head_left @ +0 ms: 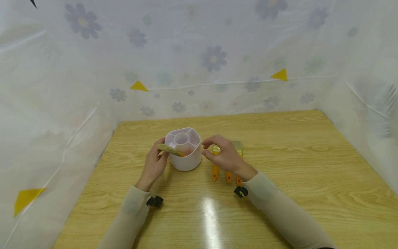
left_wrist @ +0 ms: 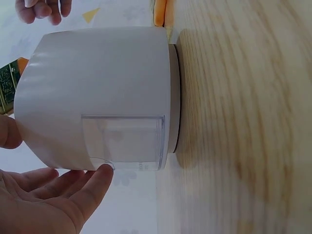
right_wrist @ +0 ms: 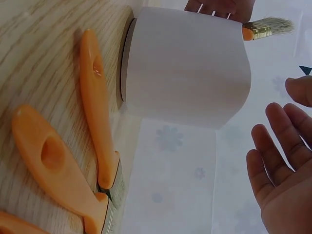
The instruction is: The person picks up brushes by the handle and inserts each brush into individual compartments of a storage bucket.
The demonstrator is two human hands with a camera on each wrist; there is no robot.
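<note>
A white, round organizer (head_left: 186,162) with several compartments stands on the table. Inside it leans a paintbrush (head_left: 169,149), bristles up and tilted to the left, its orange handle down in a front compartment. My left hand (head_left: 155,164) holds the organizer's left side, thumb by the rim and fingertips against a clear window (left_wrist: 124,141) in its wall. Just off the organizer's right side, my right hand (head_left: 225,155) hovers with fingers spread and nothing in them. Below it lie several orange-handled paintbrushes (right_wrist: 95,102), partly covered by that hand in the head view.
The wood-grain table (head_left: 295,166) reaches back to a flower-patterned plastic sheet (head_left: 186,52), which also hangs at both sides. Yellow triangles (head_left: 139,86) are stuck on the sheet. Each sleeve bears a small black wrist camera (head_left: 154,201).
</note>
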